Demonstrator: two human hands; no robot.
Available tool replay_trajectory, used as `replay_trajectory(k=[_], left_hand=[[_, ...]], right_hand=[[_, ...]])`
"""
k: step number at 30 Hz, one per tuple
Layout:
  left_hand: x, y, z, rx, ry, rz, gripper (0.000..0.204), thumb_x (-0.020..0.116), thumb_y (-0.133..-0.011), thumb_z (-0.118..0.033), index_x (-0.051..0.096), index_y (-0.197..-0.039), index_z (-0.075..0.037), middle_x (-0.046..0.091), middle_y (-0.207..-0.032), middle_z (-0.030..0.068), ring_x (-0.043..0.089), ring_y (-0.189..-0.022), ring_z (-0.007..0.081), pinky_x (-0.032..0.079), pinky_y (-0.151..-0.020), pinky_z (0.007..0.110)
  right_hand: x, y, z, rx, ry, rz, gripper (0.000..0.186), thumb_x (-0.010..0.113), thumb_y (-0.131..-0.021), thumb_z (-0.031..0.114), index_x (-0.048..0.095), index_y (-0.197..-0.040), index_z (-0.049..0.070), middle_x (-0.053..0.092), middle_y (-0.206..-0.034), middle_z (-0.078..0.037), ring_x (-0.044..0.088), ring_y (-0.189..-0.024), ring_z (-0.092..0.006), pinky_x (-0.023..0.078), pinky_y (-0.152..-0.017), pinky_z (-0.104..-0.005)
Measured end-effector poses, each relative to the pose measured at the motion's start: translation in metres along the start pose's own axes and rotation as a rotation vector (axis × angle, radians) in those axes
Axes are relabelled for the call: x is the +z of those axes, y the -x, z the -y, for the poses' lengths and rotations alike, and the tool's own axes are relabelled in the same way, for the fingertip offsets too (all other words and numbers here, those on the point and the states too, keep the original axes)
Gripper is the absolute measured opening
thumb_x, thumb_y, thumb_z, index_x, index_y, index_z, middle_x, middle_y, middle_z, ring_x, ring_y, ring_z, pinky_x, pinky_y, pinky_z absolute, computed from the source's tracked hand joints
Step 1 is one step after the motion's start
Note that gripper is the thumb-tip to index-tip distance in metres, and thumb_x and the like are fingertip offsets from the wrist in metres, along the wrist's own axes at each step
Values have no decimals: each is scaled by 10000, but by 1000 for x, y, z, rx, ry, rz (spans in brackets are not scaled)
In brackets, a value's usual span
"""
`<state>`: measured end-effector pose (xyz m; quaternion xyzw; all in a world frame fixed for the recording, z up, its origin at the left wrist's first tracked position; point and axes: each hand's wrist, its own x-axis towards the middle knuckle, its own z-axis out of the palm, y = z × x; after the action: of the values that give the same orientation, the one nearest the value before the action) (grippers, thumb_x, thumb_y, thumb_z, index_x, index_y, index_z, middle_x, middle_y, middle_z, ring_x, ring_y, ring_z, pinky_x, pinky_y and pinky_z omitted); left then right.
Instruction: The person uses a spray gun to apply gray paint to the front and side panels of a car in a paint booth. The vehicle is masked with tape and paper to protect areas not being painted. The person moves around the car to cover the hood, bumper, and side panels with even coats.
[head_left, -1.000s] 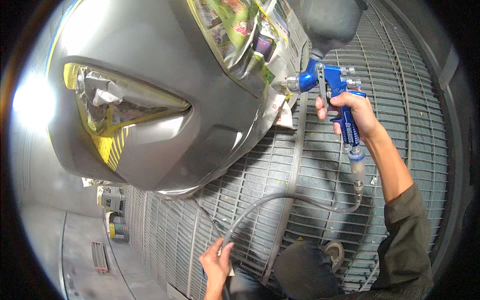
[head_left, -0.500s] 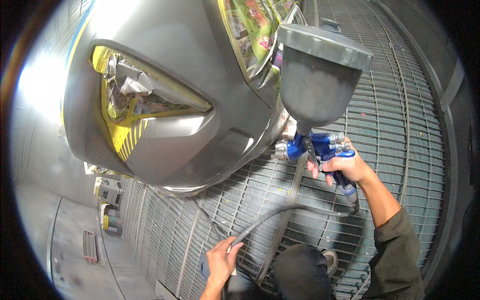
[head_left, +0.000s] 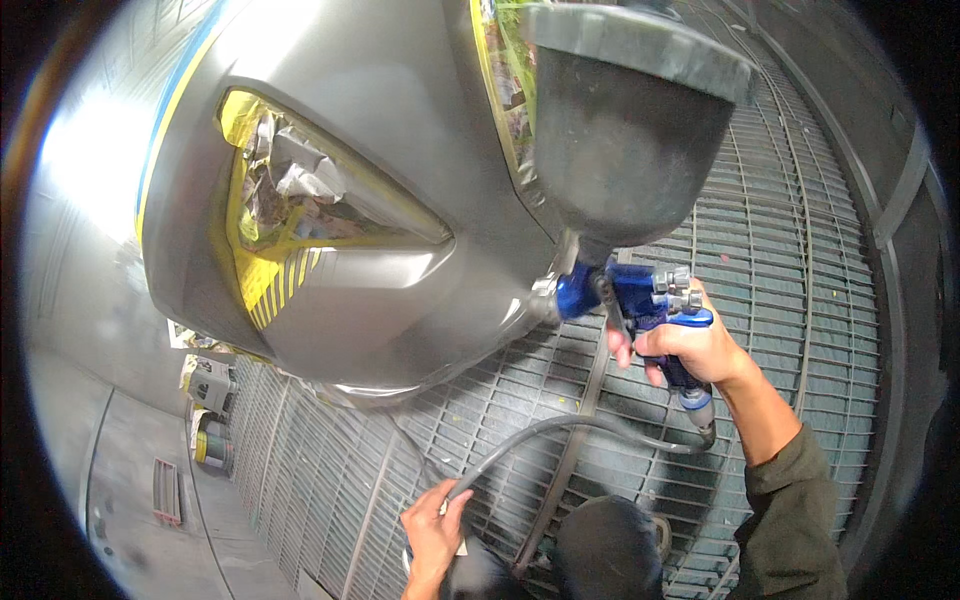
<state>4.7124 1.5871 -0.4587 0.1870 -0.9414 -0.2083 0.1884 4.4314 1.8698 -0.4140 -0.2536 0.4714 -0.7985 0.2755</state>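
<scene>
My right hand (head_left: pixel 690 345) is wrapped round the grip of a blue spray gun (head_left: pixel 633 288), which carries a large dark paint cup (head_left: pixel 620 140) on top. Its nozzle faces left, close to the grey curved car bumper (head_left: pixel 400 110), and a faint pale haze shows in front of it. From the bottom of the grip a grey air hose (head_left: pixel 540 428) loops across to my left hand (head_left: pixel 434 530). The fingers of that hand are closed round the hose. Crumpled foil-like paper and yellow tape (head_left: pixel 265 270) cover an angular opening in the bumper.
A metal grating floor (head_left: pixel 790 330) runs beneath me. Printed masking paper (head_left: pixel 515 80) edges the bumper at the top. At the left stand a tin (head_left: pixel 212 450) and a grey box-shaped thing (head_left: pixel 208 383) beside the booth wall (head_left: pixel 110 440). My knee (head_left: pixel 608 550) shows below.
The spray gun has come nearer the bumper and the cup looms larger. A faint haze now shows at the nozzle. The bumper sits slightly further right in view; the left hand keeps its hold.
</scene>
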Motion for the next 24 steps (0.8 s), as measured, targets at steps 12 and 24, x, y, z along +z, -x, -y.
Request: replay_trajectory(k=[12,24], left_hand=[[-22,-22,-18,35,59,3,235,822,-781,-117,739,-964,4,737,-872,162,716,-745,281,535,-677,331],[-123,13,15,-193,-77,-182,228,795,-762,-58,734,-978,-13,731,-903,174,713,-820,308,539,-746,356]], right_hand=[[-8,-21,78,-103,361,-464,278,579,-784,80,656,-1028,-29,692,-914,-81,680,-788,-148,534,-455,-286],[124,37,54,-125,93,-591,299,553,-874,8,613,-1157,-63,704,-1022,-132,704,-867,-183,596,-529,-284]])
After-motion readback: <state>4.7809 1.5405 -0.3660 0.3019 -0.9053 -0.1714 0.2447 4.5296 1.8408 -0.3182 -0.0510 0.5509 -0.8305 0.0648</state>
